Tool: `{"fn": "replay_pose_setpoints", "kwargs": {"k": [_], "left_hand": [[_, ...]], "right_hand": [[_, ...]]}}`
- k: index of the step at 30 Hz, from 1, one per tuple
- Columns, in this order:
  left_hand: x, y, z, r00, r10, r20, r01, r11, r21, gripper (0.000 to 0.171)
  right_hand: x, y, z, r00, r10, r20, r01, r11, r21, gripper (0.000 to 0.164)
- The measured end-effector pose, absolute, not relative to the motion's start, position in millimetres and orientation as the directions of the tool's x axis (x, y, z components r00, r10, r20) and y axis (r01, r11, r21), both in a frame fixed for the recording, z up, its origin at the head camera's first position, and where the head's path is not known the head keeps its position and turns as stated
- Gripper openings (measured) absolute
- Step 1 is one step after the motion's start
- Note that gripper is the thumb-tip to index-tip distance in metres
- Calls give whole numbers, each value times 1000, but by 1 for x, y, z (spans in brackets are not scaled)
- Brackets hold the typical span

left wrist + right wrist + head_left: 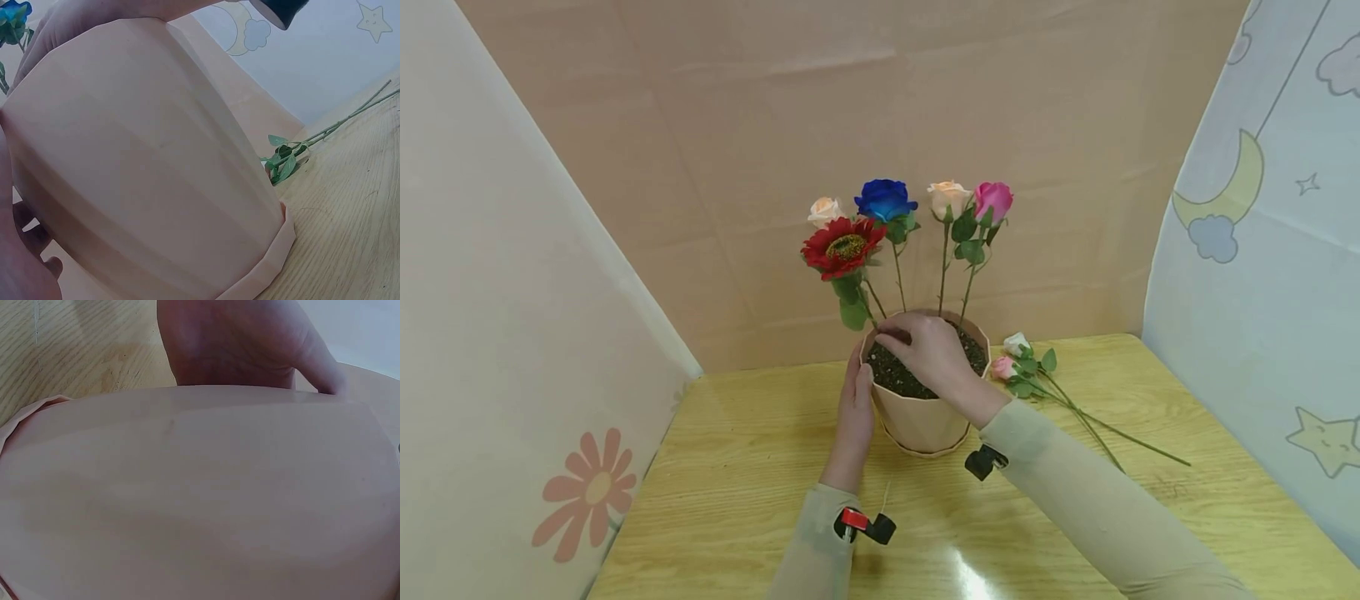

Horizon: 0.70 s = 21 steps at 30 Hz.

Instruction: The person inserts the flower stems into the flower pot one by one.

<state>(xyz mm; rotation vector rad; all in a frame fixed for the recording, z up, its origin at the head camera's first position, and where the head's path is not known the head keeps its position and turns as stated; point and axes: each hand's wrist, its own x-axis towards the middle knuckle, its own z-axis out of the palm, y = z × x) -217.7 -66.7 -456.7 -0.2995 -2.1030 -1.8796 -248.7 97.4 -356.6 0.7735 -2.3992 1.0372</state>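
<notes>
A pale pink flowerpot filled with dark soil stands in a matching saucer on the table. My left hand holds the pot's left side, its thumb by the rim; in the right wrist view the thumb reaches the rim. Over the soil, my right hand pinches the lower stem of a red gerbera at the pot's left. Behind it rise a blue rose, a cream rose, a peach rose and a magenta rose. The right fingertips are partly hidden.
Right of the pot, a white rose and a pink rose lie on the wooden table, stems crossed toward the front right. A tan backdrop stands behind, with printed panels at both sides.
</notes>
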Motion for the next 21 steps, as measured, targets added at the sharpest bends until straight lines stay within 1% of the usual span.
{"fn": "replay_pose_setpoints", "kwargs": {"k": [12,21], "left_hand": [[-218,-66,-460,-925,-33,378,372,119,921,53],[-217,-64,-457,-932,-61,357,348,118,930,54]], "right_hand": [[-245,101,-356,-768,-302,565,-623,556,-550,19],[-240,110,-351,-790,-270,550,-601,519,-608,20]]}}
